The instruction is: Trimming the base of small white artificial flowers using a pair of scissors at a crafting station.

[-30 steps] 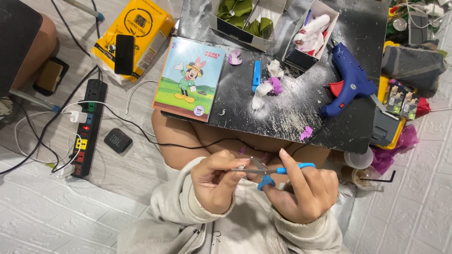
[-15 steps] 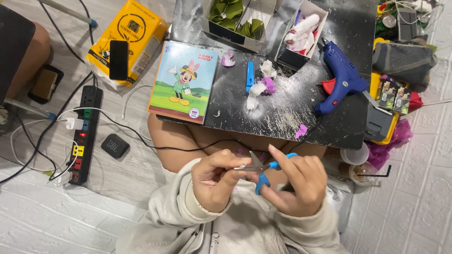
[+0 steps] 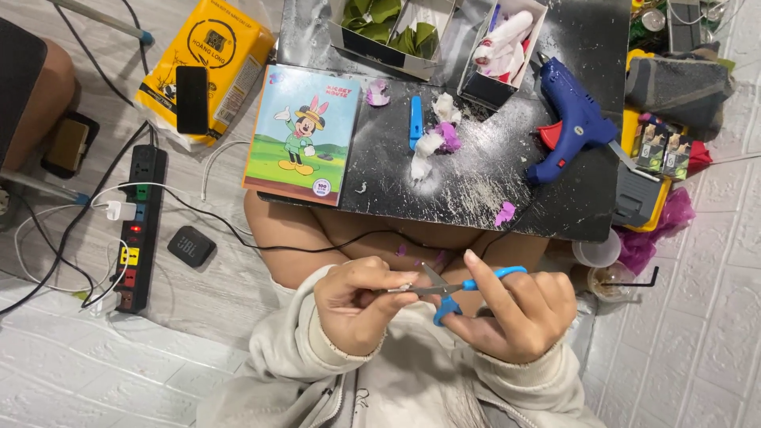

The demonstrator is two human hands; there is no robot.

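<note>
Black table [image 3: 555, 214]; right hand [image 3: 519, 313] gripping scissors [image 3: 456, 289].

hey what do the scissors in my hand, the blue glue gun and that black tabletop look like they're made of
Scissors: thin grey blades with a metallic glint, apparently steel; smooth blue loops, probably plastic, in the right hand.
Glue gun: glossy moulded blue body with a red trigger, likely hard plastic.
Tabletop: flat black surface with a dull sheen, smeared with white residue; could be laminate or painted board, hard to tell.

black tray table [image 3: 476, 190] carries a blue glue gun [image 3: 572, 131], cartoon booklet [image 3: 303, 133], perhaps flower scraps [image 3: 436, 143].
</note>
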